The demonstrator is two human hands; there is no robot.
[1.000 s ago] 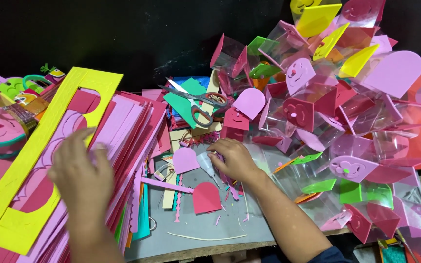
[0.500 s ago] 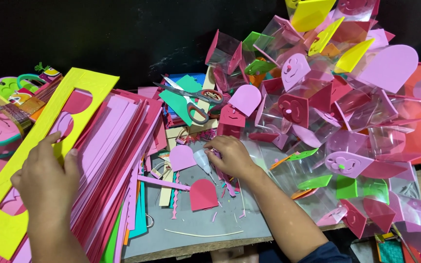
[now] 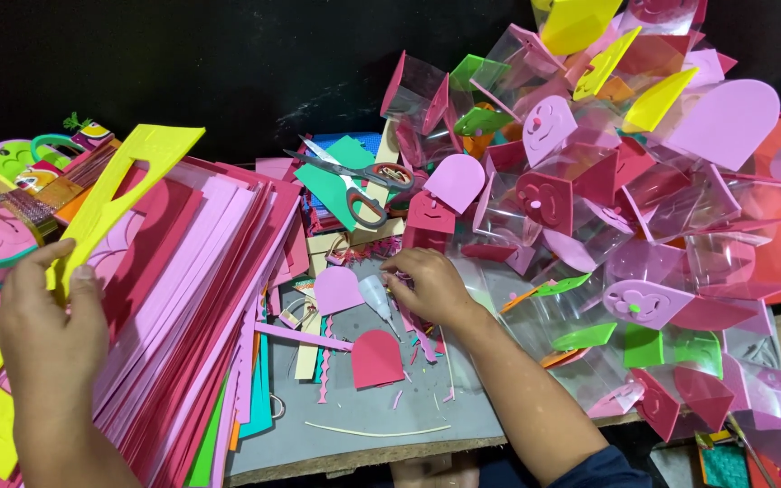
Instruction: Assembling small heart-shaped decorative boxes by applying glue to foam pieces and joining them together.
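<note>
My left hand point(image 3: 47, 330) fingers pinch the yellow foam strip point(image 3: 92, 221) over the pink sheets point(image 3: 201, 271) (hold flat, I think). My right hand point(image 3: 427, 285) fingers close on a clear piece point(image 3: 375, 295); beyond them, scissors point(image 3: 359, 185).

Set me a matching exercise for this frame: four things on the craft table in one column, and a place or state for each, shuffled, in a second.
Things:
1. left hand
2. right hand
3. scissors
4. red arch-shaped cutout

Places or states:
A. lying flat on the grey board
B. pinching the yellow foam strip
C. resting on the green sheet
D. fingertips at small scraps near the clear box pile

Pairs: 1-B, 2-D, 3-C, 4-A
</note>
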